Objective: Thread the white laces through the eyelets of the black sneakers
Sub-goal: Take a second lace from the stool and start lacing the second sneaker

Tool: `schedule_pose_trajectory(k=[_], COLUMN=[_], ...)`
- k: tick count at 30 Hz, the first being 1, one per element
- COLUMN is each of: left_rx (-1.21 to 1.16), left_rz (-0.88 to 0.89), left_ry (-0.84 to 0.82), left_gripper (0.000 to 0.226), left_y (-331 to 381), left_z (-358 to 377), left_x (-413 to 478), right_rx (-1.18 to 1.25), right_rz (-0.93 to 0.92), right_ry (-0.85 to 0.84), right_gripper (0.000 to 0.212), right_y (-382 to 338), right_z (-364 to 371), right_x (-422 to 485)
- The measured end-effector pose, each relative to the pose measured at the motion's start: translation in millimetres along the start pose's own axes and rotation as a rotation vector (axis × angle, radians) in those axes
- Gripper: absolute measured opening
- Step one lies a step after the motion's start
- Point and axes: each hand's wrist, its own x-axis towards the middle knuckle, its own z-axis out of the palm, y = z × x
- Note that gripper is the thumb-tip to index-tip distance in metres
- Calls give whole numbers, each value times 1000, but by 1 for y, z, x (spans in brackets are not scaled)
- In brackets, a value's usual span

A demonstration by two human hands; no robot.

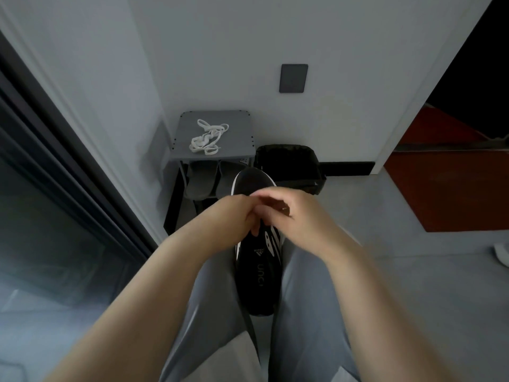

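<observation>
From the head view, the main risk is the hold on the black sneaker [259,271]. It sits wedged between the knees directly under the grip, toe pointing away, and a hard tug at the eyelets could roll it sideways or let it slide off the smooth grey trousers [214,299]. Both the left hand [237,216] and the right hand [289,213] have curled fingers meeting over the throat of the shoe. Blur and the knuckles hide what they pinch, so I cannot tell whether either grip has closed on a lace end, the tongue or nothing. The coil of white laces [208,137] lies well beyond the grip on top of the grey shoe rack [239,125], loosely tangled. Pulled by one end, it would likely knot or drop to the floor beside the black bin [289,164]. The laces are flat, soft woven tape, and a frayed tip would snag in an eyelet. The sneaker's upper looks matte and pliable, with white side stripes and a white sole edge. The rack top is hard, flat and rectangular. Grey slippers [201,183] are tucked below it.
</observation>
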Motion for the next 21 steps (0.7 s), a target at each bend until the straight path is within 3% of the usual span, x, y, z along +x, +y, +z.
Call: schedule_pose_trajectory(k=[6,10,13,15,21], left_rx=[-231,-162,-112,-98,-74], left_rz=[-50,-51,-120,-189,-333], left_ry=[253,358,435,424,371], left_gripper=[15,6,7,9,22], left_y=[-7,-18,-18,-17,-8], left_z=[18,32,34,34,43], left_x=[0,2,0,-1,0], right_rx=[-77,-92,-192,-294,-484], right_rz=[137,149,162,193,193], right_ry=[150,70,170,207,115], right_gripper=[5,9,4,4,14], right_y=[24,27,29,29,26], right_z=[-13,-14,-14,-13,-1], right_x=[2,2,3,5,9])
